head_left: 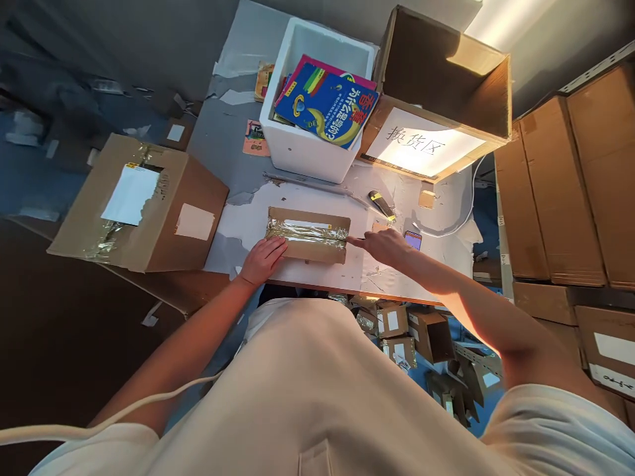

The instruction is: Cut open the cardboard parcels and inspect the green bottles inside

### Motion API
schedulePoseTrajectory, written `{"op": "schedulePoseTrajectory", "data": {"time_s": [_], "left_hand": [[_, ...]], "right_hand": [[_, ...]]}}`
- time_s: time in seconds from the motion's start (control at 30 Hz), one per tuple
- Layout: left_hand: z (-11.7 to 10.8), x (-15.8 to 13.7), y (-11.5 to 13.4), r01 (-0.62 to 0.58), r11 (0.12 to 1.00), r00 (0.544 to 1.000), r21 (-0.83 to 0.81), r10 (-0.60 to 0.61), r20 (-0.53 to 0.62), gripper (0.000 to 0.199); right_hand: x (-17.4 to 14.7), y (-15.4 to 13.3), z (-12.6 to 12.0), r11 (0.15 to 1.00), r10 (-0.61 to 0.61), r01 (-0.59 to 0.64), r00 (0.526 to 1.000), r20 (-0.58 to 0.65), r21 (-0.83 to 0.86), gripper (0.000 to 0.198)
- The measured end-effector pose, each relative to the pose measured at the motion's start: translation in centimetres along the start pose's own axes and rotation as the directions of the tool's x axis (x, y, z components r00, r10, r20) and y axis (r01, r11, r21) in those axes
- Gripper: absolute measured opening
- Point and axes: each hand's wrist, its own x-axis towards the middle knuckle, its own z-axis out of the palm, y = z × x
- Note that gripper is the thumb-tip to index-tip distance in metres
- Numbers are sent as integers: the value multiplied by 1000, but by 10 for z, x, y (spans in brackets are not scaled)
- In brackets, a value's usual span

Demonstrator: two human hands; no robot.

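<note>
A small brown carton [308, 249] lies flat on the table in front of me, with shiny clear tape along its top seam and a white label strip. My left hand [262, 260] rests on its left front corner, fingers laid flat on the cardboard, thumb hidden. At the right end of the carton, my right hand [385, 246] has its fingers closed and its fingertips touching the edge by the seam. A thin dark sliver shows at these fingertips; what it is I cannot make out. Behind this hand lies a yellow and black box cutter [381, 205].
Behind the carton stands a white foam box [310, 151] of books, a blue book [325, 106] on top. An open carton [441, 119] stands beside it. A large taped carton [186, 192] sits left. A phone [413, 240] lies near my right wrist. Stacked cartons [540, 192] line the right.
</note>
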Motion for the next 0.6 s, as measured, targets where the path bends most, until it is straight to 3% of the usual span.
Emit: {"op": "schedulePoseTrajectory", "data": {"time_s": [0.23, 0.43, 0.6], "left_hand": [[1, 0, 4, -15, 1000, 999, 17, 16, -35, 35], [-6, -1, 14, -5, 1000, 1000, 16, 5, -1, 39], [-19, 5, 21, 3, 999, 1000, 35, -4, 26, 38]], "right_hand": [[-44, 14, 33, 997, 60, -55, 994, -93, 50, 81], [-52, 7, 62, 990, 112, -97, 982, -151, 104, 85], [-58, 10, 85, 965, 140, -74, 957, -255, 253, 74]]}}
